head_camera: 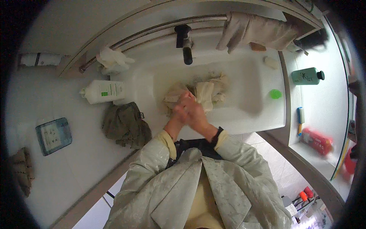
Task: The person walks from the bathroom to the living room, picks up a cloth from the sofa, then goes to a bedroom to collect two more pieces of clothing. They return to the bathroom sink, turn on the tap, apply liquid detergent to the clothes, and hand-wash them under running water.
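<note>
Both of my hands meet over a white basin [246, 123] that holds cloudy water. My left hand [180, 110] and my right hand [194, 110] overlap and are blurred, their fingers curled close together. Whether they grip part of the cloth cannot be made out. Wet cream-coloured cloth [204, 96] lies in the water just beyond and beside them, with a bunched part [174, 93] at its left. A dark faucet [187, 51] points down over the basin beyond the cloth.
Left of the basin are a white bottle [107, 91], a crumpled dark cloth [125, 124] and a blue-rimmed tray [54, 136]. A grey towel [257, 31] hangs from the rail. On the right are a bar of soap [270, 62], a green object [275, 94], a green bottle [306, 76] and a brush [300, 120].
</note>
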`<state>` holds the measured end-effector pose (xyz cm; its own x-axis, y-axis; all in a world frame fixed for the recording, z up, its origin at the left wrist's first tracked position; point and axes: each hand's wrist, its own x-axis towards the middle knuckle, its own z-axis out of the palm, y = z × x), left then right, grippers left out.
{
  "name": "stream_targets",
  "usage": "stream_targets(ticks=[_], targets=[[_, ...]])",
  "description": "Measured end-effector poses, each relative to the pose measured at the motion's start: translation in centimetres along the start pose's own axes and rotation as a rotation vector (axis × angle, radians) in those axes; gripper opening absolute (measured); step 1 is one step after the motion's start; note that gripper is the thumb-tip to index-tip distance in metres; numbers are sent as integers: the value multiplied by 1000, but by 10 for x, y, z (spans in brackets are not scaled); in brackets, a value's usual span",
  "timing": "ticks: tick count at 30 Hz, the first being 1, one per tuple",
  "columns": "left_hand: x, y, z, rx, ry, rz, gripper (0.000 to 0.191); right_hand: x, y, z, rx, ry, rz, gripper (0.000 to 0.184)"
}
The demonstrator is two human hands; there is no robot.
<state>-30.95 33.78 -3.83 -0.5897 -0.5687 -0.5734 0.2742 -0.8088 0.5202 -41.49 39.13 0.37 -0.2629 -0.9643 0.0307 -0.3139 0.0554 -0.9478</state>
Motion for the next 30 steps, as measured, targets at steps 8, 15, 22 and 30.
stream_targets(ticks=[8,15,22,30], targets=[[-22,0,37,460,88,136,35,13,17,15,276,137,22,19],[-19,-2,30,602,-3,156,33,13,20,11,355,106,13,36],[-2,-25,-6,277,116,133,32,9,20,31,160,170,-320,35],[-5,14,15,88,192,-272,32,19,67,5,441,105,148,27]])
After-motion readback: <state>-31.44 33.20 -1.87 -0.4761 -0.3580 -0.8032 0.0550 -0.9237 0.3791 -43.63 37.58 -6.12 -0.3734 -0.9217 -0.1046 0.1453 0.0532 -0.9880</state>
